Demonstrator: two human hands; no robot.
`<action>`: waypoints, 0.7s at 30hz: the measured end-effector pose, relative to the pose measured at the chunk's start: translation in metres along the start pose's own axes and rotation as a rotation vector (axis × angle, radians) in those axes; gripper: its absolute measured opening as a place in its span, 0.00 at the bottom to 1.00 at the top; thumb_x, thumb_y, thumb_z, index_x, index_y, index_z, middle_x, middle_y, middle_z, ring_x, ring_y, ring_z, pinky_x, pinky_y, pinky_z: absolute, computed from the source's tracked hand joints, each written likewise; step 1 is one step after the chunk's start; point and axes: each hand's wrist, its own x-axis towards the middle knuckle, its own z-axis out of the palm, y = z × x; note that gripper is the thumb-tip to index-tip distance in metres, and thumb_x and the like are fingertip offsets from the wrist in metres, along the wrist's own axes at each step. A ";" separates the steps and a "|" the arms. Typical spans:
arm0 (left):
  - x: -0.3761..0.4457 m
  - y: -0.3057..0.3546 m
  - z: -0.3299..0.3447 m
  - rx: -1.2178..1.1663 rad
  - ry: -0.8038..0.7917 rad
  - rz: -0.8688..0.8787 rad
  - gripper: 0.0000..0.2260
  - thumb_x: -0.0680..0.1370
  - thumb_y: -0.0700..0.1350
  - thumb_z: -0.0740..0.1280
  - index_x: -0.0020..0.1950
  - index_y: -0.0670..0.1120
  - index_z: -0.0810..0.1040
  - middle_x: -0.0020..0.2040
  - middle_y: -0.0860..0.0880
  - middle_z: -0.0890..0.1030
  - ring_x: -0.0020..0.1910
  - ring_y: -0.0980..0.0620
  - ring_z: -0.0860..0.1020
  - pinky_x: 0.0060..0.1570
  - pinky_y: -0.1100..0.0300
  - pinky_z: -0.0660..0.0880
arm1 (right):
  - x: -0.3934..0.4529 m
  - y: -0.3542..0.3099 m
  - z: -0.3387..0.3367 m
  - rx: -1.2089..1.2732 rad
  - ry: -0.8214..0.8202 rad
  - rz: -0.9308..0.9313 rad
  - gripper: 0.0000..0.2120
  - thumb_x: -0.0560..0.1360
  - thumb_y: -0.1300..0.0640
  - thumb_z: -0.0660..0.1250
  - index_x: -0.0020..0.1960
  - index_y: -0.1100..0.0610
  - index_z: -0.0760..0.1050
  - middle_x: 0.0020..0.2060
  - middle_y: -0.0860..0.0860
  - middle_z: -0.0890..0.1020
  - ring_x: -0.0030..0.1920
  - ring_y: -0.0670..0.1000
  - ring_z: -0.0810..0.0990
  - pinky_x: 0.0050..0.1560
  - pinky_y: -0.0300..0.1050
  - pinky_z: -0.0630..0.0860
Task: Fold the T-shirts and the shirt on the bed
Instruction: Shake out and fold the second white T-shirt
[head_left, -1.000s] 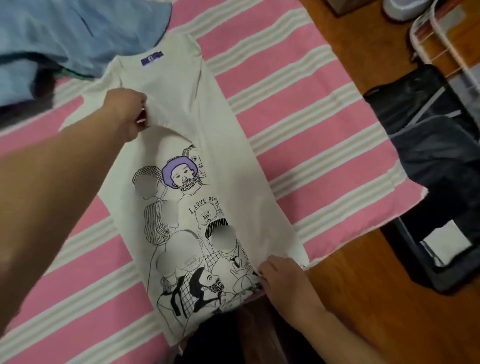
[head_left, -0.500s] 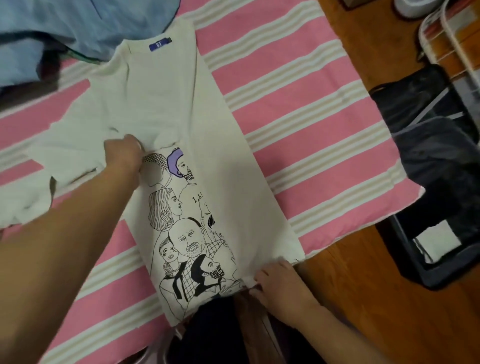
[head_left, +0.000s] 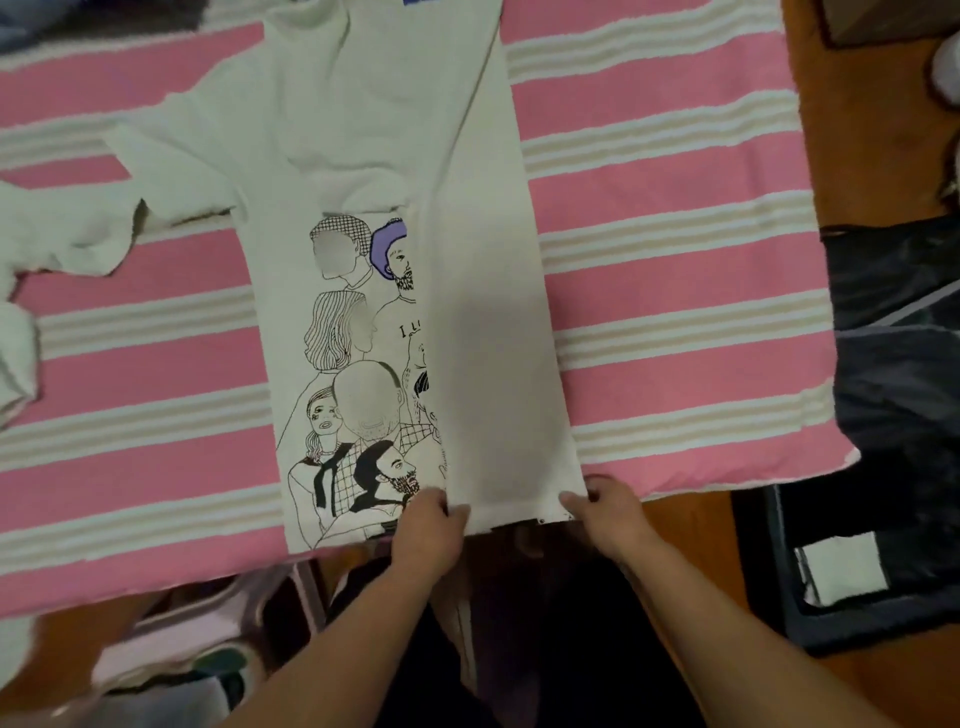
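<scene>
Head view, pink striped bedspread (head_left: 675, 291), wooden floor (head_left: 857, 130)

T-shirt (head_left: 363, 156) flat on bed (head_left: 675, 260); 2 hands at near hem.

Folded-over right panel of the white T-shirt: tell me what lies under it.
The folded panel covers the right part of the printed drawing; only its left figures show. What the covered part shows cannot be seen. Both hands, left hand and right hand, grip the hem.
</scene>
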 end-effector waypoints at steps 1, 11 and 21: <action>-0.001 -0.002 -0.001 0.025 -0.002 -0.008 0.16 0.81 0.51 0.68 0.37 0.47 0.69 0.36 0.51 0.74 0.42 0.47 0.76 0.41 0.57 0.67 | -0.001 0.002 -0.002 0.000 -0.009 0.039 0.09 0.80 0.50 0.69 0.55 0.56 0.80 0.49 0.50 0.82 0.50 0.52 0.81 0.52 0.46 0.76; 0.031 0.037 -0.064 0.137 -0.384 -0.062 0.08 0.81 0.41 0.63 0.58 0.39 0.75 0.52 0.39 0.78 0.44 0.44 0.82 0.42 0.52 0.75 | 0.022 -0.114 -0.046 -0.860 0.088 -0.171 0.11 0.77 0.58 0.60 0.55 0.49 0.77 0.49 0.51 0.83 0.45 0.54 0.79 0.45 0.45 0.76; 0.190 0.162 -0.299 -0.219 0.554 0.197 0.17 0.80 0.49 0.65 0.65 0.42 0.71 0.59 0.42 0.76 0.53 0.42 0.77 0.47 0.52 0.73 | 0.117 -0.396 -0.074 -0.453 0.387 -0.732 0.18 0.80 0.64 0.58 0.69 0.59 0.70 0.62 0.57 0.72 0.53 0.57 0.74 0.49 0.45 0.68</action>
